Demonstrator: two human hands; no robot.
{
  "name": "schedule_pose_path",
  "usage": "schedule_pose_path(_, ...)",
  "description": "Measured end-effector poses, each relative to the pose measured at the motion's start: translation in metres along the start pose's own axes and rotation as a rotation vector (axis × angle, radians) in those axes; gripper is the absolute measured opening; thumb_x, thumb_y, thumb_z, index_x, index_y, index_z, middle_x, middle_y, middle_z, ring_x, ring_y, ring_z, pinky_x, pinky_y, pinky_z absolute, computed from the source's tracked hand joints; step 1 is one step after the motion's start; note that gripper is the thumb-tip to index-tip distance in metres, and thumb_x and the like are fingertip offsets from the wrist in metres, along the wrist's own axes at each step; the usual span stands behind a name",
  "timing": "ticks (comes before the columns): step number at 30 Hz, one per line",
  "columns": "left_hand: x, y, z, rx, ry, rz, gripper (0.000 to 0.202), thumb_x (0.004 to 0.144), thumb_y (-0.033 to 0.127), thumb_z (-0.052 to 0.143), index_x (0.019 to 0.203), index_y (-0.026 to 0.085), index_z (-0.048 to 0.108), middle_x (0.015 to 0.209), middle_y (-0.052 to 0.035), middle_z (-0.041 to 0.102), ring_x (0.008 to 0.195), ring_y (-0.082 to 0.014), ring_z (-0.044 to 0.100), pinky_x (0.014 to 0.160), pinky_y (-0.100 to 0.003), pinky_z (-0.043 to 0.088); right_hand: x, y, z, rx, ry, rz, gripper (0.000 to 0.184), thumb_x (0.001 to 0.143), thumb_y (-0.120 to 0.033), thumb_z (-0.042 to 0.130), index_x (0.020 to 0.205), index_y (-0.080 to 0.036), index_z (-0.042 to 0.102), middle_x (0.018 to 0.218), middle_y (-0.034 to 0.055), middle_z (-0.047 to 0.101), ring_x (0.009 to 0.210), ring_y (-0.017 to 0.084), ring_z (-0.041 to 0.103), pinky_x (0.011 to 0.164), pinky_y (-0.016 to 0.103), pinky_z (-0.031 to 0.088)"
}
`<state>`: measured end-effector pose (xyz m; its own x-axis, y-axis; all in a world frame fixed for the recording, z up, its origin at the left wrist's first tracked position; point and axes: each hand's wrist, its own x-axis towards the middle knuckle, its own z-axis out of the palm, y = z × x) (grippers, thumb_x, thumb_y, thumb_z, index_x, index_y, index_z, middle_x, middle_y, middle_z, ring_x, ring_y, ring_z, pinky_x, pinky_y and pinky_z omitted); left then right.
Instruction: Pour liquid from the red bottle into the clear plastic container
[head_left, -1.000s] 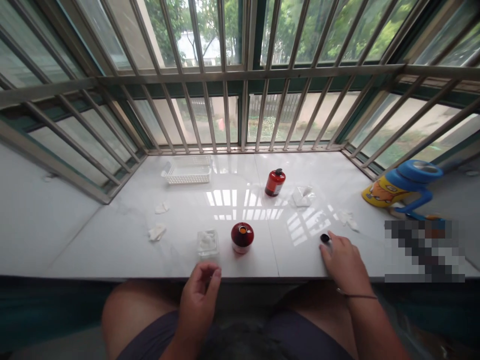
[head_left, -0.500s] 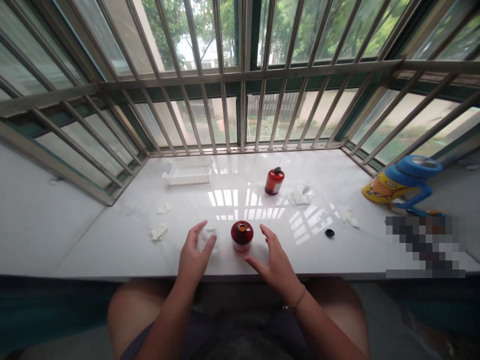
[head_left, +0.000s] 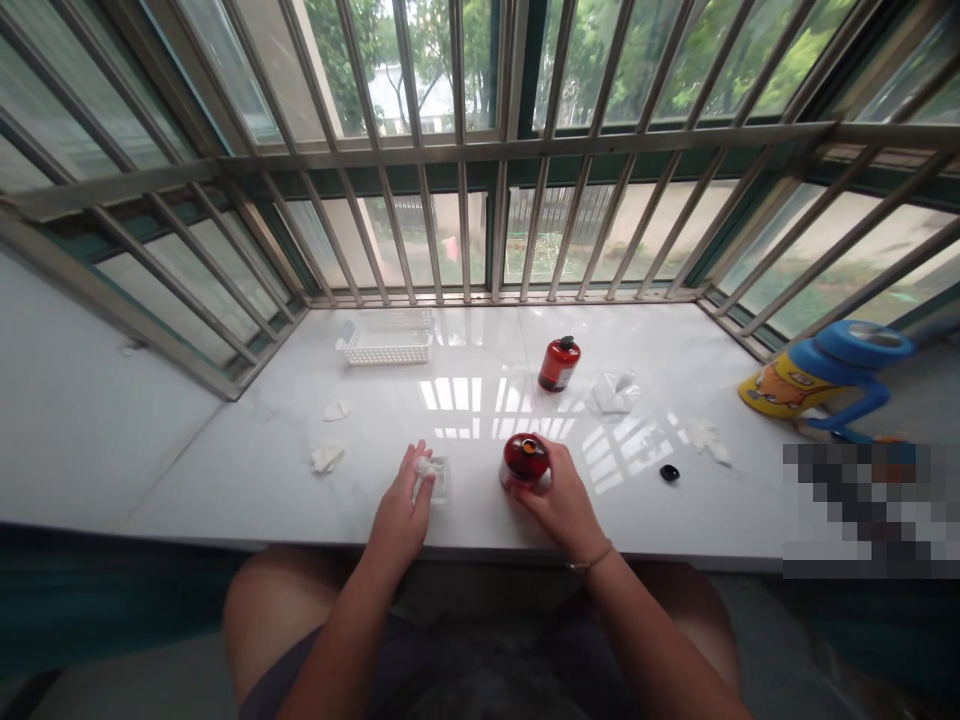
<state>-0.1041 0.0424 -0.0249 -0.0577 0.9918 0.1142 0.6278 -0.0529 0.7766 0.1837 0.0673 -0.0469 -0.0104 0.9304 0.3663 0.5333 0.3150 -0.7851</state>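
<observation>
Head view: right hand [head_left: 559, 505] wraps its fingers around an open red bottle [head_left: 524, 458], upright near the table's [head_left: 225, 480] front edge. Left hand [head_left: 401, 510] pinches a white wad [head_left: 424, 466] over a small clear dish [head_left: 438, 480] just left of the bottle. Black cap [head_left: 669, 472] lies well right. Second red bottle [head_left: 559, 364] stands farther back.

The table [head_left: 375, 420] is glossy white stone-like slab mirroring the brushed metal window bars [head_left: 495, 150], on it a shiny dark-red glass bottle [head_left: 524, 459], a clear plastic box [head_left: 439, 480] of soft white cotton, a white plastic mesh basket [head_left: 386, 345] and crumpled matt tissue scraps [head_left: 328, 457].
</observation>
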Motion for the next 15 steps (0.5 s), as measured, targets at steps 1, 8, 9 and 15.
schedule_pose_path(1, -0.001, -0.001, 0.001, -0.001, -0.021, 0.018, 0.053, 0.11, 0.047, 0.045, 0.155, 0.022, 0.056, 0.167, -0.012, 0.053, 0.163, -0.0276, 0.037, 0.132, -0.049, 0.038, 0.0, 0.004, -0.007, -0.016, 0.019, 0.023, 0.074, 0.085, -0.045, 0.085, 0.148, -0.023, 0.054, 0.138, 0.0145, 0.063, 0.129, 0.034, 0.062, 0.114, 0.055, 0.053)
schedule_pose_path(8, -0.009, 0.015, 0.022, -0.028, -0.116, 0.103, 0.051, 0.108, 0.043, 0.052, 0.154, 0.023, 0.057, 0.159, -0.013, 0.061, 0.157, -0.0286, 0.048, 0.127, -0.048, 0.046, -0.003, 0.029, -0.041, -0.124, 0.118, 0.074, 0.081, 0.085, -0.06, 0.084, 0.149, -0.021, 0.054, 0.14, 0.0171, 0.062, 0.132, 0.038, 0.06, 0.113, 0.061, 0.051)
schedule_pose_path(9, -0.01, 0.018, 0.026, -0.041, -0.115, 0.101, 0.049, 0.108, 0.043, 0.053, 0.153, 0.023, 0.058, 0.16, -0.0129, 0.06, 0.156, -0.0289, 0.049, 0.126, -0.048, 0.047, -0.005, 0.029, -0.043, -0.139, 0.14, 0.049, 0.087, 0.085, -0.061, 0.084, 0.154, -0.02, 0.05, 0.144, 0.0187, 0.059, 0.135, 0.039, 0.058, 0.115, 0.062, 0.05)
schedule_pose_path(15, -0.008, 0.027, 0.039, -0.192, -0.034, 0.006, 0.034, 0.097, 0.044, 0.075, 0.125, 0.027, 0.068, 0.152, -0.0094, 0.068, 0.151, -0.03, 0.056, 0.126, -0.051, 0.047, -0.034, -0.001, -0.048, -0.207, 0.374, -0.088, 0.081, 0.091, -0.047, 0.083, 0.158, -0.021, 0.046, 0.15, 0.0207, 0.055, 0.142, 0.04, 0.053, 0.113, 0.065, 0.052)
